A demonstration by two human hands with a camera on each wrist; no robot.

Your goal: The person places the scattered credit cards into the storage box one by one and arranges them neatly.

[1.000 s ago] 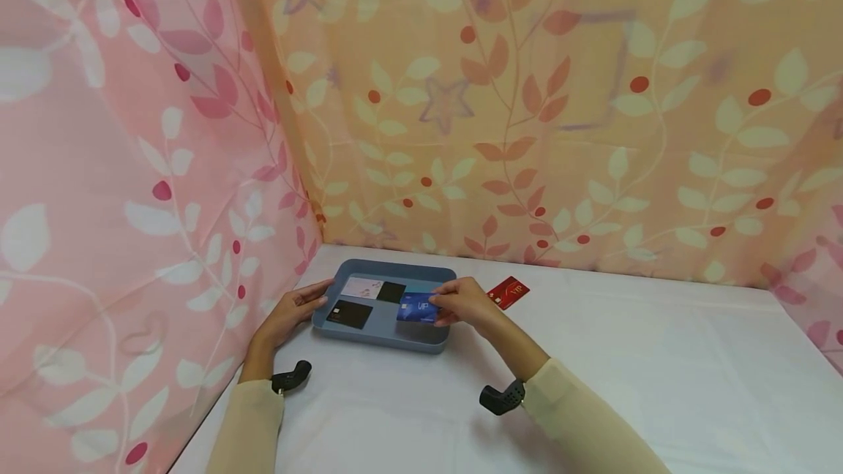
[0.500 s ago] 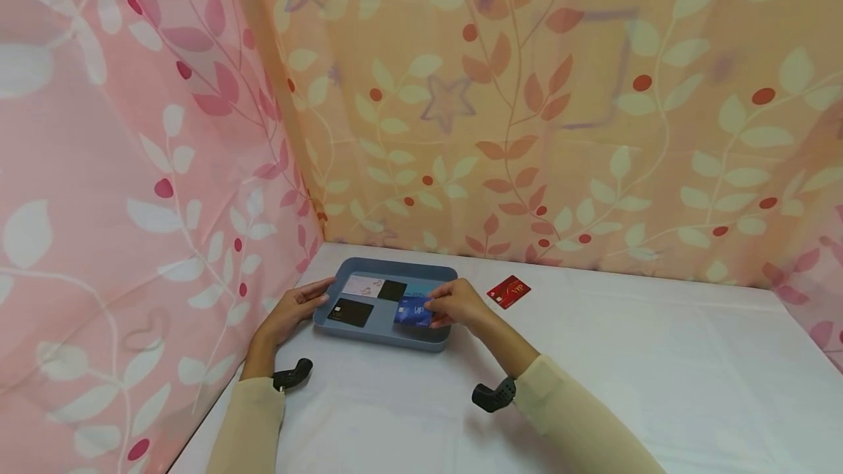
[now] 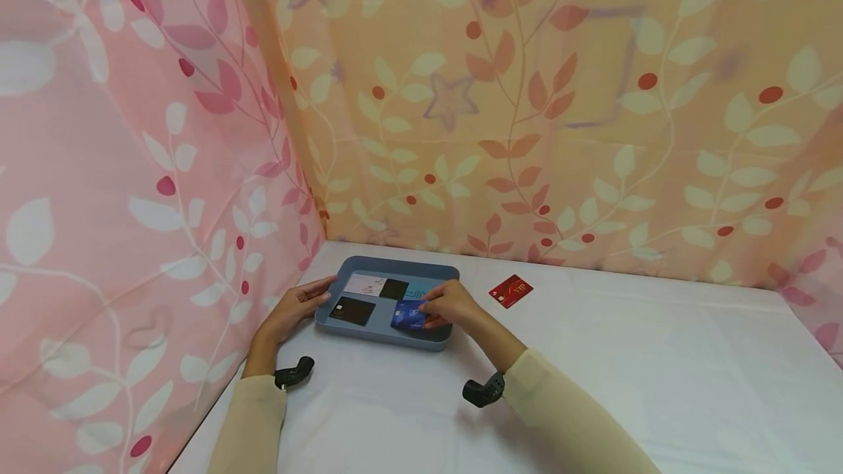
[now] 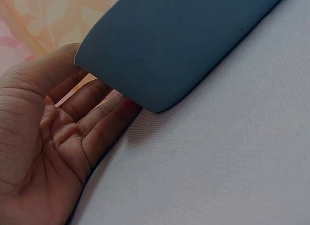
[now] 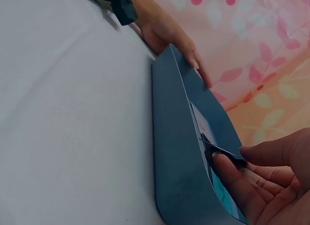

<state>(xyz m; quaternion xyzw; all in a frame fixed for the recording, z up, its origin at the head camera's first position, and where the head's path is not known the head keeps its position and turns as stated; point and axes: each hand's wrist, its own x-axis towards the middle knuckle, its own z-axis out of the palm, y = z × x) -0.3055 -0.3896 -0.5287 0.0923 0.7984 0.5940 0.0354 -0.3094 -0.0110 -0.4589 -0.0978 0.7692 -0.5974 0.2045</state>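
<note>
In the head view my right hand [image 3: 453, 306] pinches a blue VIP card [image 3: 407, 315] by its right end, low over the right front of a blue-grey tray [image 3: 378, 337]. The right wrist view shows thumb and fingers on the dark edge of the card [image 5: 225, 154]. My left hand [image 3: 290, 315] rests against the tray's left end, fingers fairly straight; the left wrist view has its thumb at the rim of the tray [image 4: 164, 46]. Inside lie a black card [image 3: 352, 311], a pale patterned card [image 3: 362, 284], a dark square piece [image 3: 394, 289] and a teal card [image 3: 416, 289], partly hidden.
A red VIP card [image 3: 511, 291] lies on the white tablecloth [image 3: 632, 357], right of the tray. Pink leaf-patterned cloth [image 3: 132, 203] hangs close on the left, and an orange one [image 3: 560, 93] stands behind the table.
My right hand has moved slightly left and down with the blue card, bringing it lower in the tray. More of the red card shows. My left hand stays at the tray's end.
</note>
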